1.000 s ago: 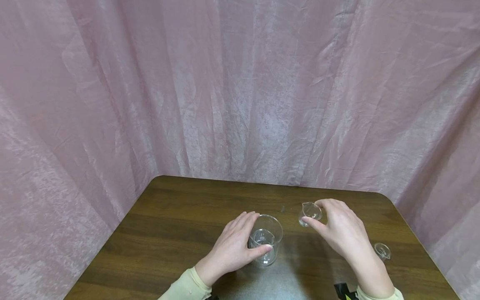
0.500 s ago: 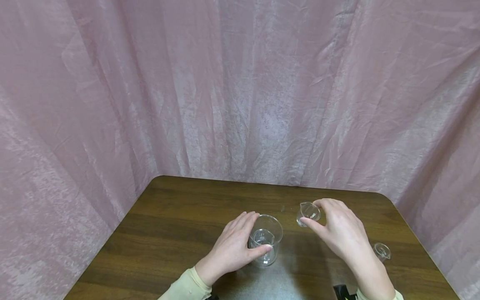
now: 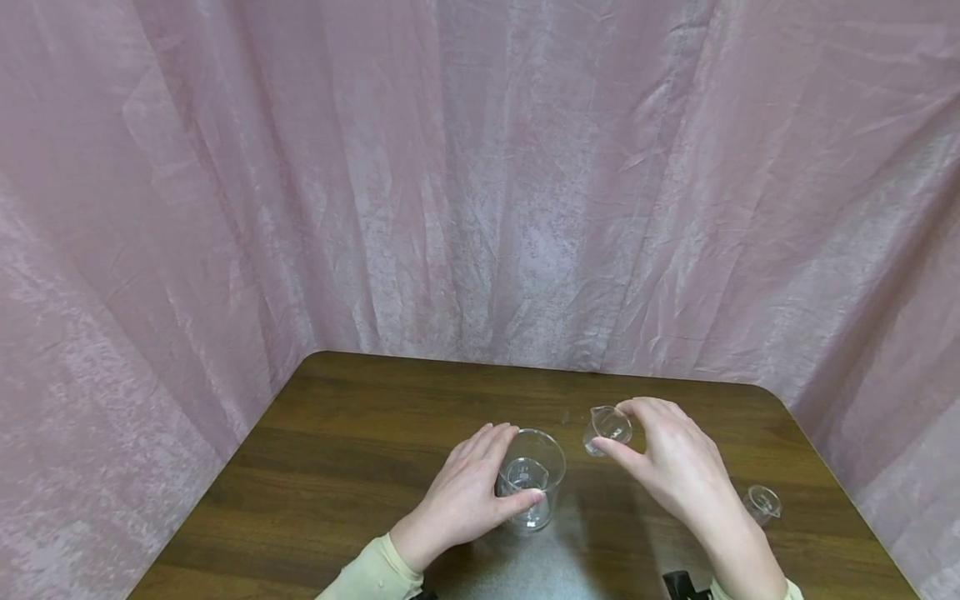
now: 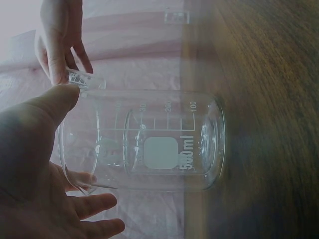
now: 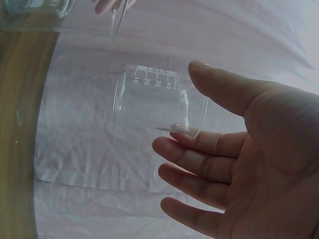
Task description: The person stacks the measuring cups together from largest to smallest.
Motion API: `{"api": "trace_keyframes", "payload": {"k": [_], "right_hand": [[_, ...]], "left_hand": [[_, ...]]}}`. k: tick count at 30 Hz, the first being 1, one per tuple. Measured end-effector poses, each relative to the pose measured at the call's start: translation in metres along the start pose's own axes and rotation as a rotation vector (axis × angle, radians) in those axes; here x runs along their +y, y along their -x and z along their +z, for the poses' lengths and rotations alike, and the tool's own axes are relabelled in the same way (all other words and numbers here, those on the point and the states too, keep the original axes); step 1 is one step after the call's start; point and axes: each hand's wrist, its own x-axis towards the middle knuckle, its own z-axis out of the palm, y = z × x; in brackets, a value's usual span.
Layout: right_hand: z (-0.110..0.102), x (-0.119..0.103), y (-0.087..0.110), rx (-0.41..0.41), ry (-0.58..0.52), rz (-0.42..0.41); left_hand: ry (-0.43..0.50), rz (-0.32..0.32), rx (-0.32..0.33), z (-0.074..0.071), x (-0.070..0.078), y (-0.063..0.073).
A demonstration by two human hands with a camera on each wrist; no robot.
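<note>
My left hand point(image 3: 468, 492) grips a large glass beaker point(image 3: 553, 467) near its rim, thumb on the near side. In the left wrist view that beaker point(image 4: 209, 149) bears a 500 ml marking and stands upright on the table. A smaller glass beaker point(image 3: 525, 475) sits inside it. My right hand point(image 3: 678, 458) pinches a small glass beaker point(image 3: 606, 429) between thumb and fingers, to the right of the large one. The right wrist view shows this beaker point(image 5: 149, 99) with a scale up to 50, held by its rim end and clear of the tabletop.
Another small beaker point(image 3: 763, 502) stands on the wooden table point(image 3: 360, 433) at the right, beside my right wrist. Small clear specks point(image 3: 566, 417) lie behind the beakers. Pink curtains point(image 3: 480, 183) hang around the table's back and sides.
My right hand has moved slightly left, carrying the small beaker nearer the large one. The left hand and large beaker have stayed put.
</note>
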Motion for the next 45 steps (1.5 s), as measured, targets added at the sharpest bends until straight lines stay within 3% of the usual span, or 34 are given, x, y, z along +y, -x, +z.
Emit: {"api": "trace_keyframes", "payload": {"k": [45], "right_hand": [[0.032, -0.046, -0.011, -0.072, -0.088, -0.094]], "left_hand": [[0.008, 0.009, 0.005, 0.001, -0.002, -0.001]]}}
